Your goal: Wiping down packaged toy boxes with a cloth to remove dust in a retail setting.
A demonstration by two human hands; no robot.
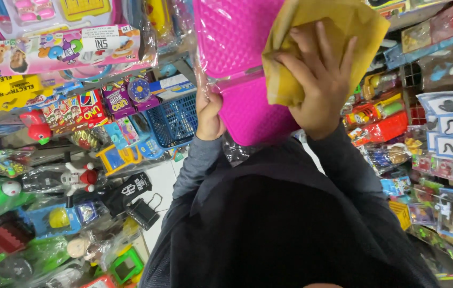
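Shelves [50, 133] crammed with packaged toys line both sides of a shop aisle. At the centre, a pink plastic case [237, 64] wrapped in clear film is held up. Left of the case, the left hand [209, 114] grips its edge, fingers closed. The right hand [319, 80], fingers spread, presses a yellow cloth [311, 26] flat against the case's right side.

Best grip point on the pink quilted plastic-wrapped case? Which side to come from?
Probably the lower left edge of the pink quilted plastic-wrapped case, coming from the left, where the left hand grips it. The case is a flat panel held upright, so its thin edge suits a pinch. The right hand presses a yellow cloth against the right of its face, so that side is covered.
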